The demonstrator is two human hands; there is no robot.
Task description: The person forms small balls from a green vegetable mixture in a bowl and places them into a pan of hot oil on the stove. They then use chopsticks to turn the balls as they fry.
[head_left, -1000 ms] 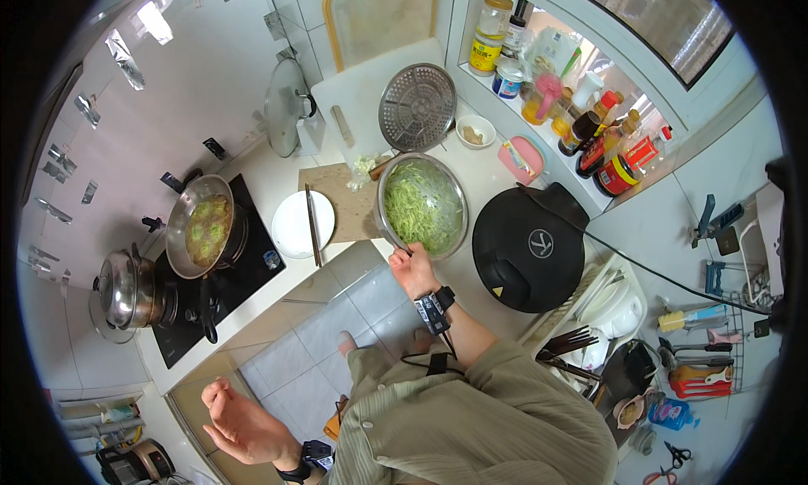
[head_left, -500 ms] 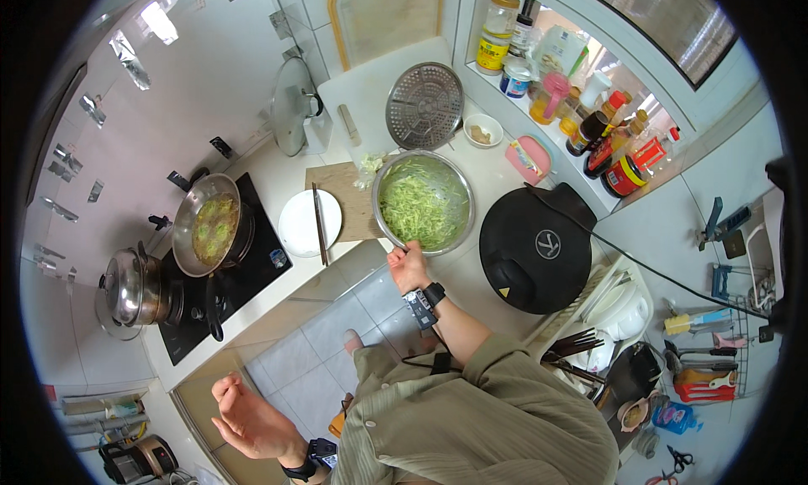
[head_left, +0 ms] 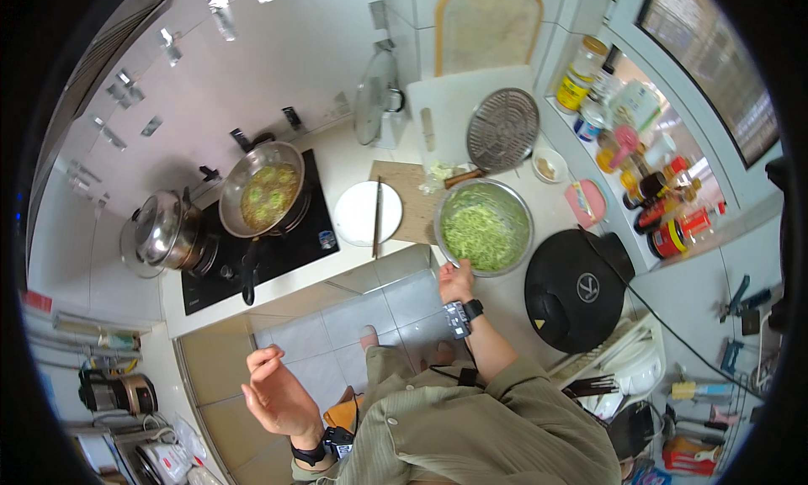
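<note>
A steel mixing bowl (head_left: 525, 248) holds shredded green vegetable (head_left: 476, 237). At its near rim is my right hand (head_left: 456, 283), fingers closed on the edge. My left hand (head_left: 283, 401) is raised over the floor side of the counter, away from everything, with nothing in it and its thumb apart from loosely bent fingers. Left of the bowl, a white plate (head_left: 353, 212) has dark chopsticks (head_left: 378, 220) laid across it. On the stove (head_left: 215, 290), a frying pan (head_left: 231, 207) contains green pieces (head_left: 268, 197) in yellowish oil.
A lidded steel pot (head_left: 172, 231) stands left of the pan. A wooden board (head_left: 412, 224) lies between plate and bowl; behind leans a perforated steel disc (head_left: 503, 130). Right of the bowl sits a round black appliance (head_left: 560, 275), with its cord running right. Bottles (head_left: 665, 237) line the sill.
My view has swung left, so the counter things appear farther right. My left hand's fingers have opened a little. My right hand stays on the bowl's rim.
</note>
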